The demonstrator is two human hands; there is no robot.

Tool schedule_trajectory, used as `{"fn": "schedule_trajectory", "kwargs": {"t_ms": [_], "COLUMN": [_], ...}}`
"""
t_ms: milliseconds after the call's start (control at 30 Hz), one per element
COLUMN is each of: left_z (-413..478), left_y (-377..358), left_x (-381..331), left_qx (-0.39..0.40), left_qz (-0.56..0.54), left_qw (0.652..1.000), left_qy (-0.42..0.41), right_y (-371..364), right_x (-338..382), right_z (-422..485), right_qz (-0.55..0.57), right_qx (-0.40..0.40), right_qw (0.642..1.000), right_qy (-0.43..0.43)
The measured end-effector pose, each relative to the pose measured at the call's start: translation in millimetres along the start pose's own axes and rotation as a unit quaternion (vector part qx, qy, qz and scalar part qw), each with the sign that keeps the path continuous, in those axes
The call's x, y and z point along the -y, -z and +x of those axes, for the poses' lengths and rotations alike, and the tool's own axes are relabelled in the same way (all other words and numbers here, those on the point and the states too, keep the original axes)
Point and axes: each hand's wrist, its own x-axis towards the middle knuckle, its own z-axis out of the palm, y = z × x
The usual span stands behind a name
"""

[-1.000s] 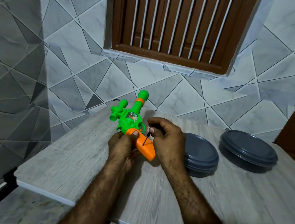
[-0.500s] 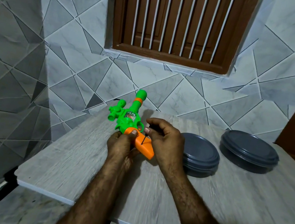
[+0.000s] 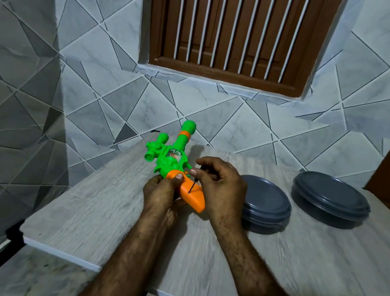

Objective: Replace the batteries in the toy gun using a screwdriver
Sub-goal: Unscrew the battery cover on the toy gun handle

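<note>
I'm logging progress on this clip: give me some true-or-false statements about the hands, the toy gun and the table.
1. Two grey lidded containers sit on the table. True.
2. The left hand lies flat on the table. False: it grips the toy gun.
3. The right hand holds the screwdriver, tip on the orange grip. True.
4. The toy gun points at the person. False: it points away, toward the wall.

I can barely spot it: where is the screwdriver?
In the head view, mid-frame: the right hand pinches the screwdriver, its tip on the orange part of the toy gun, left of the nearer grey dish.
</note>
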Motion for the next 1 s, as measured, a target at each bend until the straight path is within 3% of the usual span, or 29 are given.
{"fn": "schedule_trajectory", "kwargs": {"t_ms": [233, 367, 600, 733, 867, 1000], "left_z": [0.8, -3.2, -4.9, -5.9, -5.3, -7.6], "left_y": [0.5, -0.4, -1.7, -1.2, -1.0, -2.2], "left_x": [0.7, 0.5, 0.1, 1.7, 1.4, -0.1], "left_qx": [-0.002, 0.007, -0.001, 0.0, -0.013, -0.006], "left_qz": [0.012, 0.011, 0.008, 0.01, 0.008, -0.006], "left_qw": [1.0, 1.0, 1.0, 1.0, 1.0, 1.0], "left_qy": [-0.006, 0.0, 0.003, 0.0, 0.007, 0.001], "right_y": [-0.4, 0.6, -1.8, -1.1, 0.2, 1.2], "right_x": [-2.4, -2.0, -1.8, -1.2, -1.5, -1.9], "right_z": [-0.3, 1.6, 1.9, 2.8, 5.0, 3.4], "right_qz": [0.015, -0.002, 0.005, -0.002, 0.011, 0.002], "right_qx": [0.034, -0.002, 0.048, 0.006, 0.031, 0.019], "right_qw": [0.999, 1.0, 0.999, 1.0, 0.999, 1.0], "right_qy": [-0.023, 0.009, -0.023, 0.006, -0.032, -0.013]}}
